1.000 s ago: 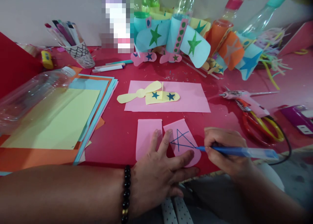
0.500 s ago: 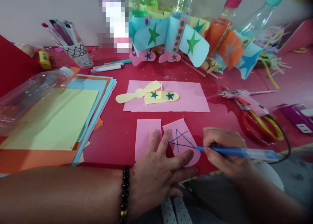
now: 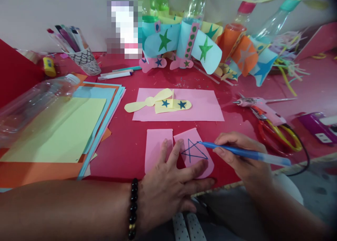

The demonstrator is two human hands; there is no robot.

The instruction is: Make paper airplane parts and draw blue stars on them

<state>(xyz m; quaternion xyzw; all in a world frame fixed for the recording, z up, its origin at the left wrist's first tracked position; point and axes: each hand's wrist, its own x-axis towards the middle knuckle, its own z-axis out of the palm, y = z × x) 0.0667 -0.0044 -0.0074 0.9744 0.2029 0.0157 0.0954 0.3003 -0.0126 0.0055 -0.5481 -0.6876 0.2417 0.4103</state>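
Observation:
My left hand (image 3: pixel 168 179) lies flat with its fingers spread, pressing on two pink paper pieces with rounded ends. It covers part of the left piece (image 3: pixel 155 149) and the lower part of the right piece (image 3: pixel 196 137). A dark blue outline of a star (image 3: pixel 191 151) is drawn on the right piece. My right hand (image 3: pixel 237 151) grips a blue pen (image 3: pixel 252 154), whose tip rests near the star's upper right line. Above them, yellow paper cutouts with blue stars (image 3: pixel 171 106) lie on a pink sheet (image 3: pixel 205 111).
A hot glue gun (image 3: pixel 263 105) lies on red-handled scissors (image 3: pixel 273 137) at the right, near a purple power strip (image 3: pixel 316 128). A clear plastic bottle (image 3: pixel 37 104) rests on stacked coloured paper (image 3: pixel 55 135). Decorated bottles and a cup of markers (image 3: pixel 85 63) stand behind.
My right hand and the pen tip have moved up and left, from the star's right point to its upper right line. My left hand stays in place on the paper.

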